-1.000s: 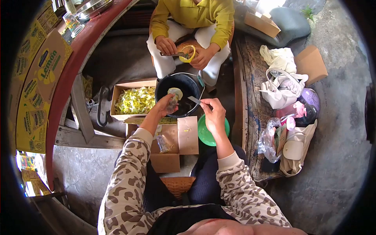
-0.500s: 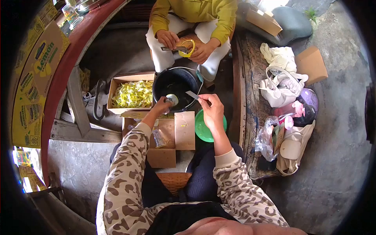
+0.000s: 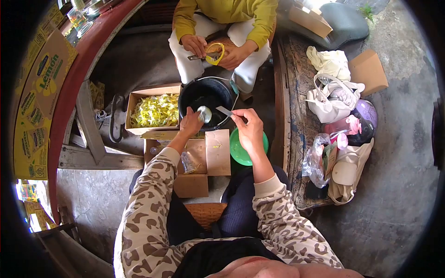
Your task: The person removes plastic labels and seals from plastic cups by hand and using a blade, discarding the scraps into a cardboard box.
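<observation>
My left hand (image 3: 190,123) is closed round a clear plastic cup (image 3: 204,114) with a pale round end, over the near left rim of the black bucket (image 3: 184,99). Between the thumb and fingers of my right hand (image 3: 249,126) is a flat metal blade (image 3: 224,110), its tip pointing left above the bucket's right side. Below my right hand stands a green bowl (image 3: 239,149). An open cardboard box (image 3: 218,153) with a clear cup (image 3: 187,163) inside is under my left forearm.
A box (image 3: 133,99) of yellow-green strips stands left of the bucket. Opposite sits a person (image 3: 225,11) holding a yellow ring (image 3: 215,53) and a blade. Bags (image 3: 331,109) lie on the patterned bench at right. A red-edged table (image 3: 79,69) curves along the left.
My left hand has moved down and left with the cup, whose pale end has turned. My right hand keeps the blade nearly in place. The view has shifted slightly.
</observation>
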The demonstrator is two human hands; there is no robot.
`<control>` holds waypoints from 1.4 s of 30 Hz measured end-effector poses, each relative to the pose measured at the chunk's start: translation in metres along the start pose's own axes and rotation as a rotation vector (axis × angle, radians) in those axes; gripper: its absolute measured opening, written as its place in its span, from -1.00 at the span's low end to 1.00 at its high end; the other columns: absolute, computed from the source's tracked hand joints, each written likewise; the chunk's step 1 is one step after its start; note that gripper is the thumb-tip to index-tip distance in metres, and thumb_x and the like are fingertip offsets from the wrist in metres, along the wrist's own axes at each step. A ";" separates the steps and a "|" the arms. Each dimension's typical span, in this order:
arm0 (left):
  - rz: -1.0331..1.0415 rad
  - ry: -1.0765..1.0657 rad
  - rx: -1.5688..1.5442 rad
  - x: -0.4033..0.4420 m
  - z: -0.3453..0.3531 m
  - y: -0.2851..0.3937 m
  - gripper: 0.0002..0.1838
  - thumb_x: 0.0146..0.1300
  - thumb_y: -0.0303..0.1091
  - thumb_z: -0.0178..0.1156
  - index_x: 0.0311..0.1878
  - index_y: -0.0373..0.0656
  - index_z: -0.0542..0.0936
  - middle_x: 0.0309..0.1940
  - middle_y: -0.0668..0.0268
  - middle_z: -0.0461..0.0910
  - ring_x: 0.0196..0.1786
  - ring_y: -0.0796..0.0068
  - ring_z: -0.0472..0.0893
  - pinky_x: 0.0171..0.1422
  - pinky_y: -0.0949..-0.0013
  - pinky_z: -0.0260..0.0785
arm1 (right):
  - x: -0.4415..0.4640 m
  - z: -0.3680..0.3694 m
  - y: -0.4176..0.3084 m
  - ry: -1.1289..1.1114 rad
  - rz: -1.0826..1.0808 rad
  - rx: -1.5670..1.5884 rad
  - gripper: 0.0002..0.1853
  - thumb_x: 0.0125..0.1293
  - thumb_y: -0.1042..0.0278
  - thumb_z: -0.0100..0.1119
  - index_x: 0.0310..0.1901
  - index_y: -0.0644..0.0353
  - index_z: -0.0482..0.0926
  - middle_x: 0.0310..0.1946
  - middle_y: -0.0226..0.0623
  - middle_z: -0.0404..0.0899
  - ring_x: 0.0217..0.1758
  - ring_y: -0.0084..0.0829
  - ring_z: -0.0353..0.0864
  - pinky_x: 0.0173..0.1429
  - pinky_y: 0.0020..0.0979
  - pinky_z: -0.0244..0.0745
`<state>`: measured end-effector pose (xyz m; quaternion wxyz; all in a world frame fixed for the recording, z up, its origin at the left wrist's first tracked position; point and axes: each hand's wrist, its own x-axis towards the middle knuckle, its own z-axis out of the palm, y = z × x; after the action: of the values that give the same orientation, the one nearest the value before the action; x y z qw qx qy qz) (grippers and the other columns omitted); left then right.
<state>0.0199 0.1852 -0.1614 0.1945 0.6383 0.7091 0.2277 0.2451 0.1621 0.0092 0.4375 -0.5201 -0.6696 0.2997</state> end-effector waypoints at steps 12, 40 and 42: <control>-0.100 -0.207 0.191 0.002 -0.012 0.000 -0.54 0.13 -0.08 0.30 0.12 0.06 0.66 0.15 0.04 0.35 -0.01 -0.16 0.64 0.09 -0.07 0.53 | 0.001 0.002 0.000 0.021 -0.008 -0.020 -0.90 0.19 0.44 0.38 -0.25 0.17 0.71 -0.35 -0.28 0.63 -0.30 -0.28 0.66 -0.18 -0.27 0.50; -0.153 -0.362 -0.057 0.014 0.009 -0.042 -0.48 0.30 -0.01 0.05 -0.04 -0.34 0.62 -0.20 -0.14 0.67 -0.42 0.06 0.73 -0.17 0.15 0.64 | 0.002 0.001 0.000 0.006 0.004 -0.015 -0.89 0.21 0.50 0.36 -0.22 0.21 0.72 -0.32 -0.24 0.63 -0.29 -0.33 0.65 -0.15 -0.34 0.51; -0.400 -0.406 -0.365 0.013 -0.004 -0.020 -0.49 0.29 0.00 0.06 -0.01 -0.31 0.61 -0.23 -0.15 0.67 -0.43 -0.02 0.71 -0.06 0.07 0.59 | 0.002 -0.001 0.001 -0.003 0.011 -0.031 -0.89 0.23 0.53 0.34 -0.20 0.25 0.71 -0.32 -0.25 0.63 -0.30 -0.40 0.64 -0.15 -0.42 0.50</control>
<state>0.0000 0.1966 -0.1698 0.4836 0.4736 0.7146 0.1767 0.2459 0.1646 0.0094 0.4265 -0.5301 -0.6719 0.2926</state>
